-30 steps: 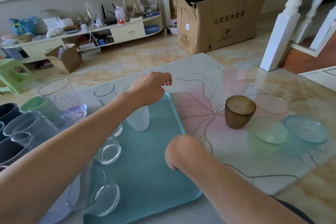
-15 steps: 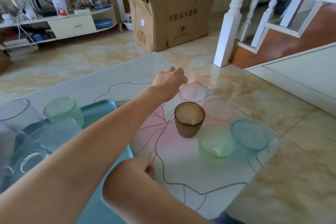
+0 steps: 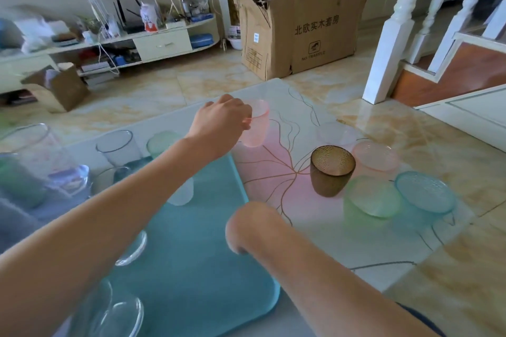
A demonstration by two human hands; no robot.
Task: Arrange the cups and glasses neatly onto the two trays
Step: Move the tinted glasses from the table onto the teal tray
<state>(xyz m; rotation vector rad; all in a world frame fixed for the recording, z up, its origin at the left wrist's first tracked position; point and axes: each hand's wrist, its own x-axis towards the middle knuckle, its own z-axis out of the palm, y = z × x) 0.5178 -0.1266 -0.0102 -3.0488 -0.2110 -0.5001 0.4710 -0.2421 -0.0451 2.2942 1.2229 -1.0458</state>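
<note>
Clear glasses (image 3: 117,146) are crowded on the left of the blue tray (image 3: 197,260). A pink cup (image 3: 256,123) is held in the air by the left hand (image 3: 221,123), just past the tray's far corner. It could be bumped into those glasses. The right hand (image 3: 246,227) is curled over the tray; whether anything is held cannot be told. The brown cup (image 3: 331,169) is waiting.

Tray (image 3: 197,268) on the left of the surface (image 3: 315,241), loose cups on the right.

A cluster of five cups (image 3: 380,172) stands on the surface right of the tray. Several glasses (image 3: 117,148) stand along the tray's left and far sides. A held cup (image 3: 256,123) hangs above the tray's far right corner. Behind the surface, a cardboard box (image 3: 304,27) sits on the floor, a shelf unit (image 3: 161,44) to its left.
</note>
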